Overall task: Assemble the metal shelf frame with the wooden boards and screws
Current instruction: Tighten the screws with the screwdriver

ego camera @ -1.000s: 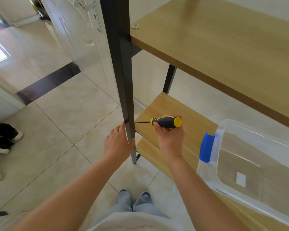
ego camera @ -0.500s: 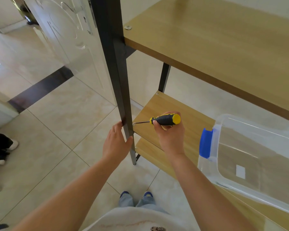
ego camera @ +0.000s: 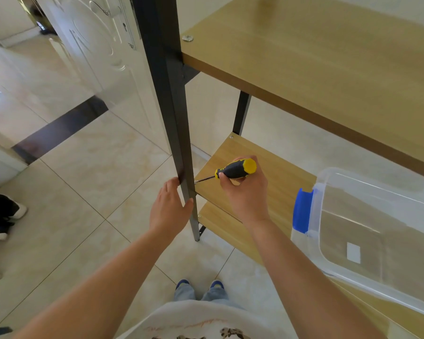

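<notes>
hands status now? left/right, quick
Left hand: grips the black metal post.
Right hand: closed around the yellow-and-black screwdriver, tip at the post.

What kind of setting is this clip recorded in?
Probably a home, near an entrance: glossy tiled floor, a white panelled door and shoes left on the floor.

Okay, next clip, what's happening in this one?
A person is putting together a shelf unit. The right hand grips a black and yellow screwdriver, its tip at the corner of the middle wooden board beside the dark metal post. The left hand holds that post lower down. The upper board already sits in the frame with a screw at its corner. A clear plastic bin with a blue latch lies on the bottom board.
</notes>
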